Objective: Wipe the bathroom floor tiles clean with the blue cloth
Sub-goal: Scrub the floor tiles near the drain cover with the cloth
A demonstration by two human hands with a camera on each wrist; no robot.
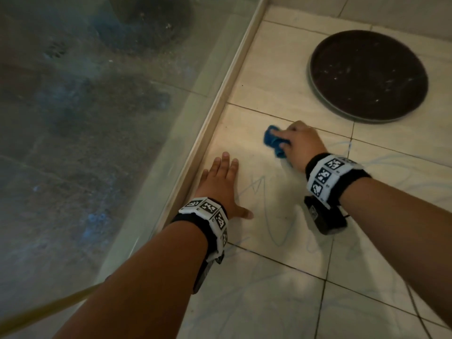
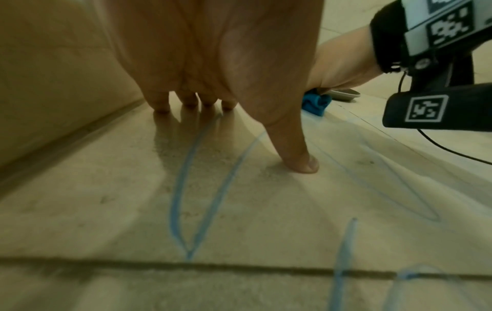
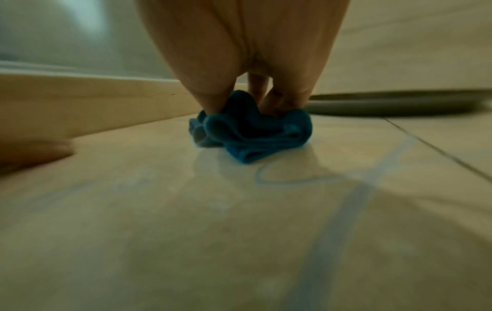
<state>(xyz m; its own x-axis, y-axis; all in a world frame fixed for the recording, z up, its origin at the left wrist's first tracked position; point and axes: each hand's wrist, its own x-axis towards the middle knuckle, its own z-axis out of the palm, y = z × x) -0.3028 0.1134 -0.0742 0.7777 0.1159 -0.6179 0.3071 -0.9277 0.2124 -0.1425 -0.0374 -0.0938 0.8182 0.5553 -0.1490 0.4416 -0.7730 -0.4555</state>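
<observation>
The bunched blue cloth (image 1: pixel 274 141) lies on a beige floor tile (image 1: pixel 244 133), gripped by my right hand (image 1: pixel 297 140), whose fingers curl round it and press it down. The right wrist view shows the cloth (image 3: pixel 250 134) crumpled under the fingertips. My left hand (image 1: pixel 220 184) lies flat on the same tile near the raised sill, fingers straight and spread, holding nothing. In the left wrist view its fingertips (image 2: pixel 303 162) touch the tile, with the cloth (image 2: pixel 315 103) beyond. Blue scribble lines (image 1: pixel 274 226) cross the tiles (image 2: pixel 186 189) near me.
A raised beige sill (image 1: pixel 220 113) with a glass panel (image 1: pixel 97 118) runs along the left. A round dark lid or tray (image 1: pixel 367 74) sits on the floor at the back right. More marked tiles (image 1: pixel 367 277) spread to the right and toward me.
</observation>
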